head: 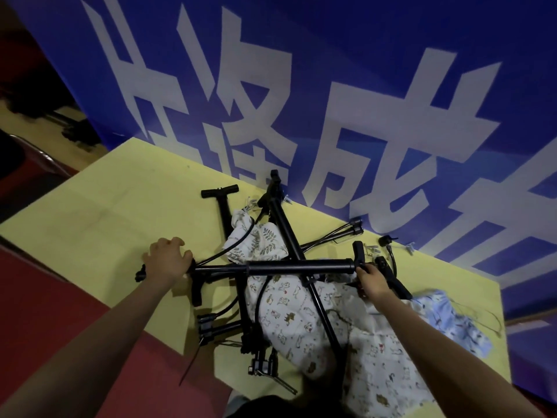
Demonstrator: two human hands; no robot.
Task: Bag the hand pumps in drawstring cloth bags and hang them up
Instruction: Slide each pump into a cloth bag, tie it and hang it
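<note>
- A black hand pump (271, 267) was held level across the pile, just above the yellow tabletop (105, 212).
- Its hose end was gripped by the curled fingers of the left hand (168, 260); its handle end was gripped by the right hand (372, 279).
- Other pumps (289, 233) were lying crossed beneath it.
- An animal-print cloth bag (289, 309), a leaf-print bag (262, 239) and a blue bag (452, 321) were spread among them.
- A blue banner (391, 86) was seen behind the tabletop.

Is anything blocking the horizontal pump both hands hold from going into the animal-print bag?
Yes. Another black pump lies diagonally across the animal-print bag, pinning the cloth. The held pump, left hand and right hand at its ends, crosses over it.
</note>
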